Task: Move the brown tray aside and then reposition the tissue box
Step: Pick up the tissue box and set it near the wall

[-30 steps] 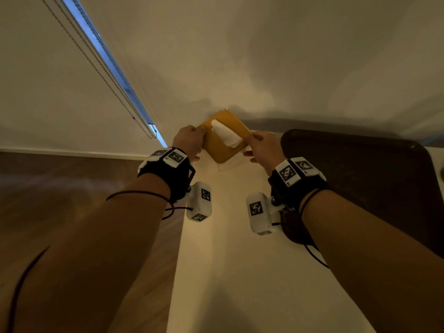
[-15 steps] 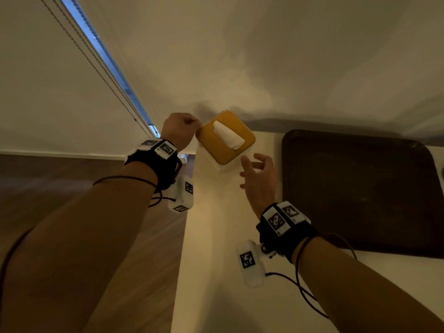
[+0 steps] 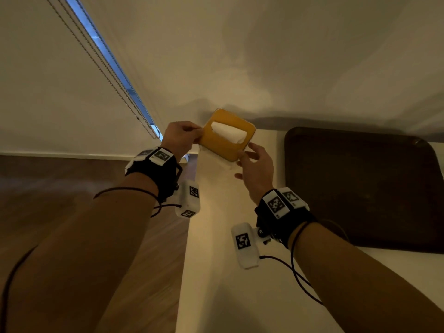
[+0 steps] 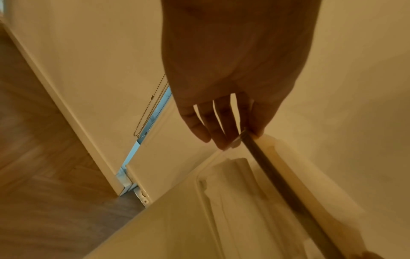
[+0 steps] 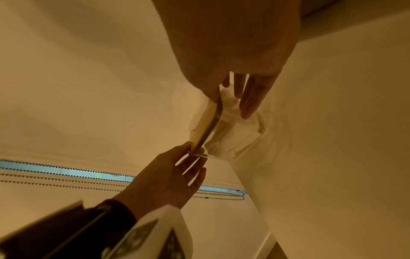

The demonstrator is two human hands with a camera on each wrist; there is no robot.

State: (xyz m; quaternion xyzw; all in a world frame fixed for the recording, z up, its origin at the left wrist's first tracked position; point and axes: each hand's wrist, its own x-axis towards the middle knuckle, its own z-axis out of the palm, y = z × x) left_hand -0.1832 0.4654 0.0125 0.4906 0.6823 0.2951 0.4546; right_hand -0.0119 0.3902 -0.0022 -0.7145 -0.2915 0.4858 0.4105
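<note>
Back on the tissue box (image 3: 227, 138) comes the right hand (image 3: 258, 168), which hung apart half a second ago. Both hands pinch its yellow lid, the left hand (image 3: 179, 138) at the opposite edge, likely to steady it for shifting. It sits upper centre on the tabletop (image 3: 216, 260), left of the brown tray (image 3: 360, 188).

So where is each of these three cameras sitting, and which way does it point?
Head: worn on the head, looks forward and down over both forearms at the tissue box, brown tray and white table.
Left wrist: looks along the left hand, whose fingers pinch the box's edge.
Right wrist: looks along the right hand towards the box; the left hand shows opposite.
All three share the tissue box.
</note>
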